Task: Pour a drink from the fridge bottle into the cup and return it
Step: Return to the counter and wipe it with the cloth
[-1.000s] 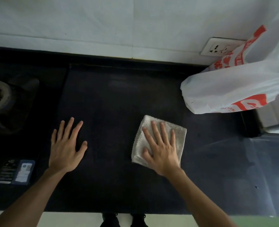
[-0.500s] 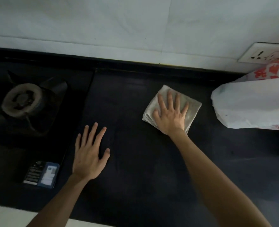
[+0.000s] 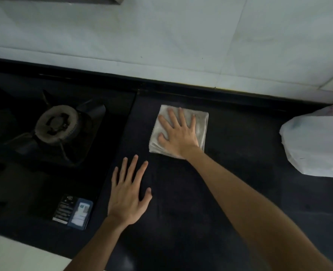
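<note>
Change over the last second: the right hand [image 3: 178,133] is pushing the folded cloth [image 3: 200,122] from the near part of the dark countertop [image 3: 249,149] toward the far side. The cloth is now lying close to the black strip under the white wall [image 3: 161,45]. The hand is lying flat on it, fingers straight and spread, pressing down rather than grasping.

The left hand [image 3: 128,194] is staying flat on the countertop, fingers spread, holding nothing. It is sitting nearer than the cloth and a little to its left.

The view is also swinging left. The gas burner [image 3: 57,124] is coming fully into sight at left, and the white plastic bag [image 3: 314,145] is sliding toward the right edge.

Reading for the task: this is looking like a wiping stroke, not a pour. Neither the bottle nor the cup is showing, so their whereabouts cannot be told. Whether the pour is finished or still to come cannot be settled from this view. My guess is that the counter is being cleaned or prepared.

Cloth: pale grey-white, lightly textured, folded into a rough square of several layers. The stacked edges are showing at its near left corner, and its middle is hiding under the hand. No spill is showing on the dark surface, though the light is dim.
</note>
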`<state>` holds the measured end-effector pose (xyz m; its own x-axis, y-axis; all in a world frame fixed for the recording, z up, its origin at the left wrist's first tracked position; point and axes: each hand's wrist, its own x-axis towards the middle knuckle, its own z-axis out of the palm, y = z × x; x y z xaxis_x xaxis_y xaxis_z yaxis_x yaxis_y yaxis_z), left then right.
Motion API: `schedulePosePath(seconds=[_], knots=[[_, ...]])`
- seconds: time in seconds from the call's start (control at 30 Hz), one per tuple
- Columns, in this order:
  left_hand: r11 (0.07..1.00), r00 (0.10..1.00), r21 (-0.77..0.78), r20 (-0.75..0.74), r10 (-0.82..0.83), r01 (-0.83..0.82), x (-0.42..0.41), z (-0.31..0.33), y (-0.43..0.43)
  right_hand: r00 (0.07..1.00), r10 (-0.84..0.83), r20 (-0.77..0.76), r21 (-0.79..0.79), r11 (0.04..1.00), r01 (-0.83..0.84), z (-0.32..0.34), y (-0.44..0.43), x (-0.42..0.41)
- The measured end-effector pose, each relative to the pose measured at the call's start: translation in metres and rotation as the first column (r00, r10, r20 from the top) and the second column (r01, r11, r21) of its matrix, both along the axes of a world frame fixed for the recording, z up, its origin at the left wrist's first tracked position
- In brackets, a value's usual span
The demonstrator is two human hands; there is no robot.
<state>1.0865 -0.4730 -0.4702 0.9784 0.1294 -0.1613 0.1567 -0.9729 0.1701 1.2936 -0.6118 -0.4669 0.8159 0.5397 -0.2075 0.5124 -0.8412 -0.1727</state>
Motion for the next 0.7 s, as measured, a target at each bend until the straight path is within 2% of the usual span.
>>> schedulePosePath(seconds=[0.1, 0.17, 0.3, 0.4, 0.6, 0.7], knots=[[1.0, 1.0, 0.0, -0.006, 0.004, -0.004, 0.002, 0.001, 0.001, 0.999, 0.019, 0.031, -0.043, 0.999, -0.018, -0.004, 0.009, 0.014], [1.0, 1.0, 0.009, -0.01, 0.0, 0.0, 0.001, 0.0, 0.001, 0.998, 0.037, 0.044, -0.038, 0.999, -0.036, -0.003, 0.001, -0.004], [1.0, 1.0, -0.007, -0.003, -0.01, 0.01, 0.001, 0.0, 0.003, 0.992, 0.12, 0.039, 0.028, 0.992, -0.122, 0.004, -0.04, -0.101], [1.0, 1.0, -0.014, -0.002, -0.014, 0.014, 0.0, -0.001, 0.001, 0.981, 0.193, 0.004, 0.017, 0.981, -0.193, 0.006, -0.07, -0.165], [1.0, 1.0, 0.005, -0.013, -0.005, 0.005, 0.0, 0.001, 0.0, 0.984, 0.175, 0.008, 0.005, 0.984, -0.175, 0.0, -0.022, -0.075], [1.0, 1.0, 0.007, -0.012, -0.005, 0.005, 0.001, 0.0, 0.001, 0.989, 0.14, 0.047, -0.048, 0.989, -0.138, -0.003, -0.01, -0.061]])
